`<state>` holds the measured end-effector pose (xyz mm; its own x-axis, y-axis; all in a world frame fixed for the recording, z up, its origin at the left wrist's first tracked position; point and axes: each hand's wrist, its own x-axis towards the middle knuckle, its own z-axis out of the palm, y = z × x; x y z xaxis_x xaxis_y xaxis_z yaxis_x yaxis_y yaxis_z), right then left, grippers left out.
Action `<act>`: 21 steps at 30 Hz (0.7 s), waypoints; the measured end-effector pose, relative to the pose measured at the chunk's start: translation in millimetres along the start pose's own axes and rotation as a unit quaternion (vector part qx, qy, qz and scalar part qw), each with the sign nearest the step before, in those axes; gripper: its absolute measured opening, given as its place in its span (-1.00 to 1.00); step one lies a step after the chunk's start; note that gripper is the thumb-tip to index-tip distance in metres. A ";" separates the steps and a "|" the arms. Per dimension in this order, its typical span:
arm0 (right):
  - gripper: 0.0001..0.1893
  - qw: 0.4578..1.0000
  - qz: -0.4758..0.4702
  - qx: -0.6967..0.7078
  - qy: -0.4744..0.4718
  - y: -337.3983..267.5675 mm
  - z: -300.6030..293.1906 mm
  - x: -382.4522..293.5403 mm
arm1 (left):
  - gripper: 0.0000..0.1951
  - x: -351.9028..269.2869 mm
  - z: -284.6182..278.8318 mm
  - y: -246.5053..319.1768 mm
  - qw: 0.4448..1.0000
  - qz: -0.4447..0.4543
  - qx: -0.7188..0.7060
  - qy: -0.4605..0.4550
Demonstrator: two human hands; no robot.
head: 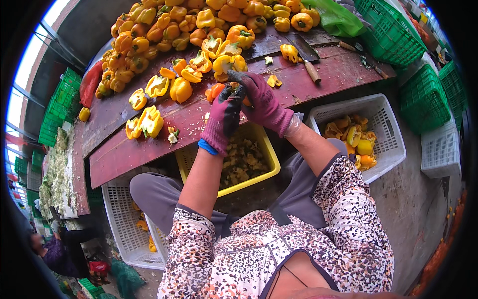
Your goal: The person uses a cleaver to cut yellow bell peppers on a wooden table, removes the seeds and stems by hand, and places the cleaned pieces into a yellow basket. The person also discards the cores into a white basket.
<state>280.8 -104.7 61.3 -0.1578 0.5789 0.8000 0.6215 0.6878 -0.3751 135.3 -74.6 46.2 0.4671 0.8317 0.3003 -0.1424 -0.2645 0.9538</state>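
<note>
My left hand [225, 119], in a purple and black glove, is closed around an orange pepper piece, mostly hidden between the hands. My right hand [263, 98], gloved alike, touches the same piece from the other side; whether it grips anything is unclear. Just beyond them lie cut yellow bell peppers [223, 66] on the red wooden table [123, 157]. More halves [151, 121] with pale cores rest at the left. A cleaver [307, 52] with a wooden handle lies at the right beside a yellow pepper piece [290, 53].
Whole peppers [164, 28] are heaped at the back. Below the table edge stands a yellow crate [274, 170] of cores. White crates [397, 149] [123, 239] hold pepper pieces at either side. Green crates [424, 99] stand right. A person [61, 256] is at the lower left.
</note>
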 end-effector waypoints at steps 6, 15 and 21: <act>-0.22 0.992 -0.019 0.122 -0.025 -6.1 -9.1 -2.0 | -0.74 -5.9 4.5 16.6 0.940 -0.122 -0.311 -0.070; -0.27 0.979 0.018 0.189 -0.070 -5.0 -9.4 -0.3 | -0.66 -10.3 1.5 22.1 0.980 -0.142 -0.137 -0.016; -0.30 0.986 0.010 0.154 -0.066 3.8 -10.6 1.0 | -0.64 -8.1 3.7 22.4 0.964 -0.148 -0.219 -0.008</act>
<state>291.2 -106.1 65.7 -0.2589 0.6315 0.7309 0.3657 0.7644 -0.5310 131.5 -89.0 65.1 0.5566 0.8306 0.0180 -0.3546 0.2178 0.9093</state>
